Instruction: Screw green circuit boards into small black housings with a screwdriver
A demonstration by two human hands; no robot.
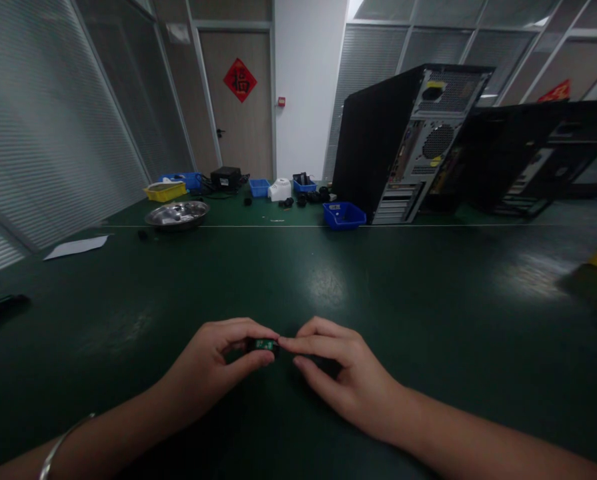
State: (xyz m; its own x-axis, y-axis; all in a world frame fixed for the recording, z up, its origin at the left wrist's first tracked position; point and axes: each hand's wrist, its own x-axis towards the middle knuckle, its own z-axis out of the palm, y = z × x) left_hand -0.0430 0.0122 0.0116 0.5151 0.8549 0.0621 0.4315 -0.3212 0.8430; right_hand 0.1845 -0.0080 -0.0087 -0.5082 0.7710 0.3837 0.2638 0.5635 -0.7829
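My left hand (223,353) is closed, pinching a small black part with a green circuit board (265,345) between thumb and fingers. Pale markings show on the board, too small to read. From the other side, my right hand (345,363) reaches in, its index fingertip at the right end of the part. The right thumb is apart from that finger, and I see nothing held between them. Both hands are low over the dark green tabletop (298,280), near the middle.
A blue tray (345,217) stands before a black computer tower (378,140) at the back right. At the back left are a metal bowl (178,213), a yellow basket (165,192) and a sheet of paper (77,247). A dark object (1,310) lies far left.
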